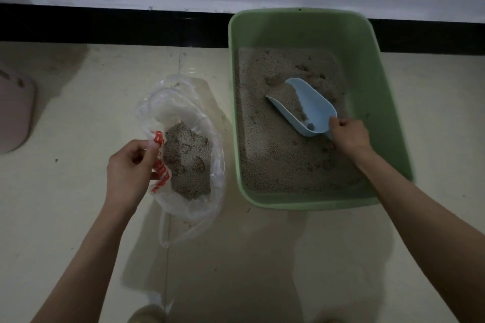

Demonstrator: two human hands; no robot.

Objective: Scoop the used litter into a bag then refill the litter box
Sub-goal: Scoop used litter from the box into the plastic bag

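A green litter box [388, 102] stands on the floor against the wall, its bottom covered with grey-brown litter [275, 155]. My right hand [347, 135] grips the handle of a light blue scoop [312, 110] inside the box; the scoop is partly filled with litter and its mouth digs into the litter towards the far left. To the left of the box lies a clear plastic bag [183, 113] with red print, holding a heap of scooped litter [187, 162]. My left hand [130, 170] pinches the bag's left rim and holds it open.
A pinkish plastic object [15, 115] sits at the far left edge. A black skirting board [105, 26] runs along the white wall behind. The floor is pale tile with a few stray litter grains near the bag.
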